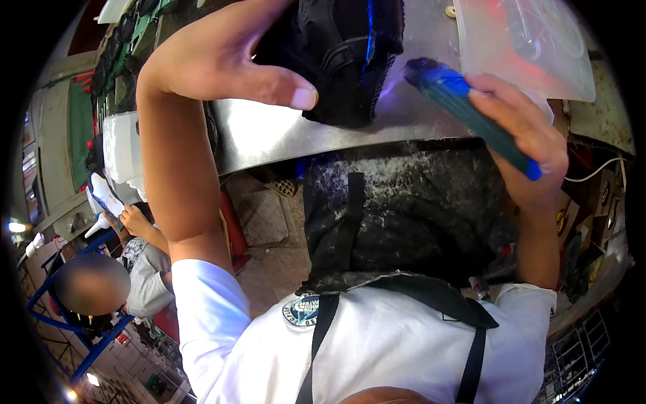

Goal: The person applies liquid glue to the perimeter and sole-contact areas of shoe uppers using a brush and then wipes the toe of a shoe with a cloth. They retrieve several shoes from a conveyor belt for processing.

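Note:
My left hand (235, 77) holds a black shoe upper (340, 67) at the far edge of the view. The thumb presses on its side, and the other fingers are hidden. A blue line runs along the upper, near its stitched edge. Closed round a blue-green brush (474, 111) is my right hand (525, 131), to the right of the upper. The brush's dark tip points toward the upper, with a gap between them. Both are over a shiny metal worktable (269, 131).
A translucent plastic container (562, 54) sits at the table's far right. A white block-like container (122, 145) stands at the left. Beyond it, another person's hand (134, 221) holds a white and blue piece (104, 195). A dark, dusty apron (404, 209) covers my front.

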Demonstrator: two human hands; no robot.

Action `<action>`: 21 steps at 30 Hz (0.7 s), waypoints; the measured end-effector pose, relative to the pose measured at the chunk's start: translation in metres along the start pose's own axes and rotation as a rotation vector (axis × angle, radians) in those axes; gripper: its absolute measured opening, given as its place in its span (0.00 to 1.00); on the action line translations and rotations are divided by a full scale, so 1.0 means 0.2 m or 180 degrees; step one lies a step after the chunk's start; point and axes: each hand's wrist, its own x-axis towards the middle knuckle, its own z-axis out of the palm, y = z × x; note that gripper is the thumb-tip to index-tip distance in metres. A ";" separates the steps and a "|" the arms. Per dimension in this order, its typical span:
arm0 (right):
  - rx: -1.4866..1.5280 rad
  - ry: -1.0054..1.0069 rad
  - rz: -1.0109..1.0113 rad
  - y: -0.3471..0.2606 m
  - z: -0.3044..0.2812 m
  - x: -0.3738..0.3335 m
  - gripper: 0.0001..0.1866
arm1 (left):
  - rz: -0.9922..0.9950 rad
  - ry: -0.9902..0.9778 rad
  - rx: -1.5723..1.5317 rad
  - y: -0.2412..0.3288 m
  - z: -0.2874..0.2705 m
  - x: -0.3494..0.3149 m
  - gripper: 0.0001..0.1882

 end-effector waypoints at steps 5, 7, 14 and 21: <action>0.0978 0.0297 0.0361 0.01 0.07 -0.04 0.18 | -0.0495 -0.0023 0.0986 -0.05 0.00 -0.05 0.41; 0.1307 0.0340 0.0403 0.02 0.11 -0.04 0.18 | -0.0433 0.0240 0.0605 -0.01 0.04 0.02 0.47; 0.1008 0.0329 0.0081 0.11 0.19 0.00 0.17 | -0.1095 0.0737 0.0408 0.10 0.07 0.13 0.53; 0.1223 0.0503 0.0280 0.10 0.24 0.04 0.17 | -0.1073 0.0654 -0.0108 0.11 0.05 0.10 0.53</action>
